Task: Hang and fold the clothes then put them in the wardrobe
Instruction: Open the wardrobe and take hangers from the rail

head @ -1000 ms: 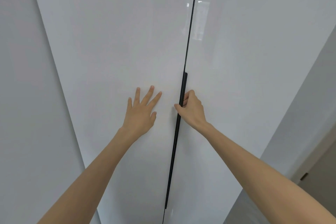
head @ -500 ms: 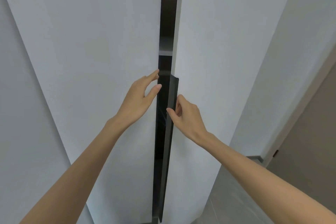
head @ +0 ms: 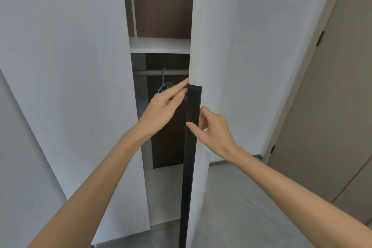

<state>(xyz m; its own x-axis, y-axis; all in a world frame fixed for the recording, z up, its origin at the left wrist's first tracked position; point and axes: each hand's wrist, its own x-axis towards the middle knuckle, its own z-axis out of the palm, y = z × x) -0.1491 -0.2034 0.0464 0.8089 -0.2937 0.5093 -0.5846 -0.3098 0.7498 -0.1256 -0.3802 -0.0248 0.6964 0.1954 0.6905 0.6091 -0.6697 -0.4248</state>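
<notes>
**Task status.** The wardrobe [head: 163, 6] is partly open. The right door [head: 213, 46] stands swung out from the cabinet front, and the left door [head: 80, 66] lies flat against it. The gap between them exposes a white shelf [head: 159, 44]. A horizontal rail [head: 149, 72] sits just below the shelf, and one blue hanger [head: 164, 86] is on the rail. No clothes are in view, either in the grips or in the visible part of the interior. Judged from this, only access to the wardrobe is under way. Hanging, folding and storing are all left to do.

**Grip state.**
- Left grip [head: 161, 110]: the fingers are extended and hold nothing. The fingertips touch the free edge of the right door at the top end of the handle strip [head: 191, 147].
- Right grip [head: 211, 129]: it pinches the handle strip lower down. The thumb lies on the strip's dark face and the fingers are curled behind the door edge.

**Orientation.**
- The long axis of the right door and of its handle strip is vertical. The strip runs from about rail level down toward the floor [head: 241, 217].
- The door's free edge faces the person.
- The hanger's hook points up onto the rail and its body hangs below it.
</notes>
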